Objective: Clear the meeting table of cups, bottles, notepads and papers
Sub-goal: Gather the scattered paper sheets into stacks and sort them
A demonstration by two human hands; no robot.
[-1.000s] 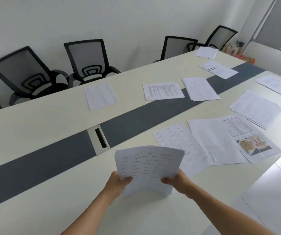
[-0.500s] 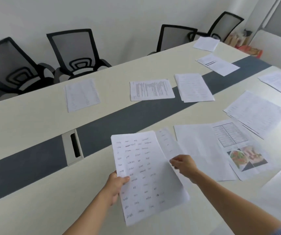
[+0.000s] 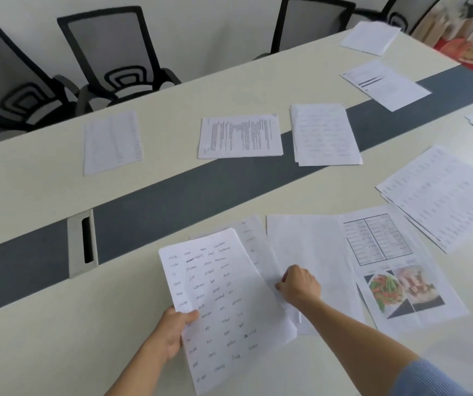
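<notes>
My left hand grips a stack of word-list papers by its left edge, low over the near side of the cream table. My right hand rests with curled fingers on a loose sheet lying partly under that stack, pinching its near edge. Right beside it lie a blank sheet and a printed page with a table and food photos. More papers are spread across the far side: a single sheet, a text page and a small pile.
A dark grey strip with a cable slot runs down the table's middle. Further paper piles lie at the right and far right end. Black mesh chairs line the far edge against the wall.
My right hand let go of the stack and came down onto the loose sheet on the table. The left hand alone now holds the stack, lowered and flattened. The view moved closer.
</notes>
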